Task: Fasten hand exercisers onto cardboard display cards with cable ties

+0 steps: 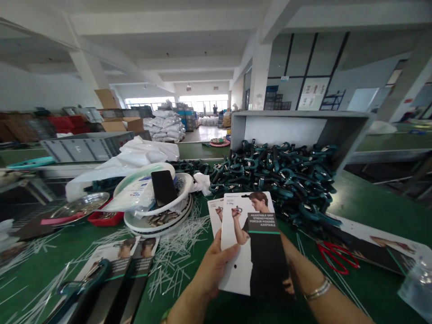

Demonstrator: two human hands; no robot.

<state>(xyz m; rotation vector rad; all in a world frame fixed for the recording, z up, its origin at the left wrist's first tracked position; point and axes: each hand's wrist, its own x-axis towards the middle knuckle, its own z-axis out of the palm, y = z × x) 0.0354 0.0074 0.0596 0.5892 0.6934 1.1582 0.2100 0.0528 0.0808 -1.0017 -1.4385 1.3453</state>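
Gripping two overlapping printed cards (pixel 266 261) by their left side, the left hand (pixel 213 265) is closed on them, its thumb across the front one. The right hand (pixel 290 252) is at their right edge, mostly hidden behind them; how far its fingers open cannot be told. The cards are held up above the green table (pixel 364 193), before a heap of dark teal hand grips (pixel 276 175). Red-handled scissors (pixel 337 257) lie to the right.
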